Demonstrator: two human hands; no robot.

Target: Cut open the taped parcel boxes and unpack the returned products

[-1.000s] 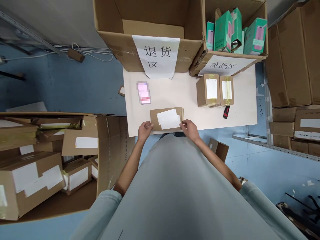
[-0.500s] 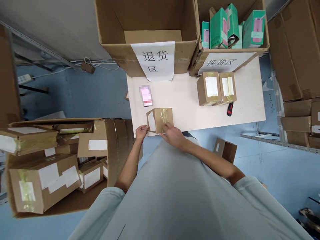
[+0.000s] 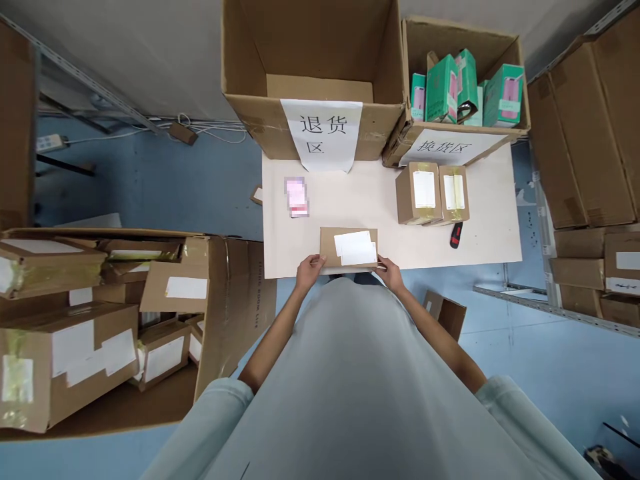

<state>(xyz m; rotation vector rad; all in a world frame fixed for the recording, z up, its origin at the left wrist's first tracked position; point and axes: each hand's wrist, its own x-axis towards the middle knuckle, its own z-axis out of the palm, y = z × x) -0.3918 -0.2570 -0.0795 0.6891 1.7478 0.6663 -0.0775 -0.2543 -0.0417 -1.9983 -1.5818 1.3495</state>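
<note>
The carton (image 3: 328, 240) has turned, bringing its white labels (image 3: 356, 248) into view, likely readable. Left hand (image 3: 310, 273) and right hand (image 3: 392, 275) grip its opposite ends.

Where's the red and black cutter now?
In the head view, the cutter lies toward the table's right side, just below the two taped boxes.

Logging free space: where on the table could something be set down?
The widest bare patch of the table lies between the blurred pink item and the two taped boxes, beyond the held box. Another lies right of the red tool. Crowded: the back, with two open cartons, and the near edge, where the left hand and right hand grip that box.
</note>
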